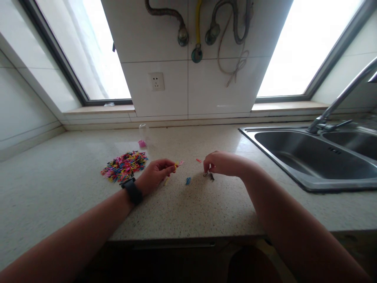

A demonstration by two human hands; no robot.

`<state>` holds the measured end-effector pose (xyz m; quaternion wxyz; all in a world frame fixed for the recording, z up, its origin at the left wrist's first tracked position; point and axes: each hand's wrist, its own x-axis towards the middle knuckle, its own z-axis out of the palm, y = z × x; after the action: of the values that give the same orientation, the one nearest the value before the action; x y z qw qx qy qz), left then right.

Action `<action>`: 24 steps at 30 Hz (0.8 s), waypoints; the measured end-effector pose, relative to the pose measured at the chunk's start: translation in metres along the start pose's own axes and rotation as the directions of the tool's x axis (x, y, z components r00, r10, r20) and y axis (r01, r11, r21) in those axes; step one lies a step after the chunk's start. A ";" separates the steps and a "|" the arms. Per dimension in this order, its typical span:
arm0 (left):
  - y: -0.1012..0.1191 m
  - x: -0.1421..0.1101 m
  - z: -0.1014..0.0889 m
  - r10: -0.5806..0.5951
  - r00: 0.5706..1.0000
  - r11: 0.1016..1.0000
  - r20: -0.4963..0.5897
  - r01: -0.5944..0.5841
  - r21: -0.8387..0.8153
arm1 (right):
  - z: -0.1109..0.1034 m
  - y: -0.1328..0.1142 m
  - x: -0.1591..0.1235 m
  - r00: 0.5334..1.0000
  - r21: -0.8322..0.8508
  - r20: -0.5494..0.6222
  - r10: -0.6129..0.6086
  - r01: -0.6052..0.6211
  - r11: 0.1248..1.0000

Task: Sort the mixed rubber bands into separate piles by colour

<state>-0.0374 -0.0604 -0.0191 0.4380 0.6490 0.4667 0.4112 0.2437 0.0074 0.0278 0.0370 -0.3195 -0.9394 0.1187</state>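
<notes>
A heap of small coloured loops, which look like little elastic bands (125,166), lies on the counter left of my left hand (156,174). That hand wears a dark watch and pinches a few small yellow bands (176,165) between thumb and fingertips. A pink piece (181,162) shows just past the fingertips. My right hand (216,162) reaches down to the counter with fingers pinched together; what they hold is too small to make out. Close to its fingertips lies a small black bunch (212,177). Between the hands are a blue bunch (188,181) and a red-orange piece (198,160).
A clear bottle (143,130) stands behind the heap, with a pink cap or piece (141,143) at its front. At right, a steel sink (246,135) with a tap (338,94) is set into the counter (182,216). Pipes and a wall socket (157,81) are ahead.
</notes>
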 end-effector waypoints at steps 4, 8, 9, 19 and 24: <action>0.003 -0.001 0.000 0.024 1.000 0.999 0.017 -0.024 0.024 | -0.003 -0.012 0.001 0.997 0.096 -0.067 -0.048 0.055 0.994; 0.003 0.000 0.000 0.078 0.996 0.993 0.036 -0.081 0.084 | -0.001 -0.038 0.007 0.981 0.223 -0.191 -0.034 0.077 0.972; 0.003 0.000 0.000 0.086 0.996 0.991 0.040 -0.090 0.104 | 0.001 -0.045 0.009 0.976 0.250 -0.217 -0.031 0.086 0.965; -0.007 0.001 0.001 0.100 0.994 0.971 0.045 -0.107 0.215 | 0.028 -0.061 0.030 0.953 0.410 -0.295 0.062 0.068 0.910; -0.005 0.001 0.001 0.096 0.994 0.969 0.053 -0.106 0.221 | 0.032 -0.058 0.032 0.958 0.461 -0.282 0.059 0.081 0.884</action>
<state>-0.0373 -0.0591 -0.0242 0.3504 0.7257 0.4671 0.3640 0.1790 -0.0240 0.0104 0.2501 -0.3095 -0.8691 0.2937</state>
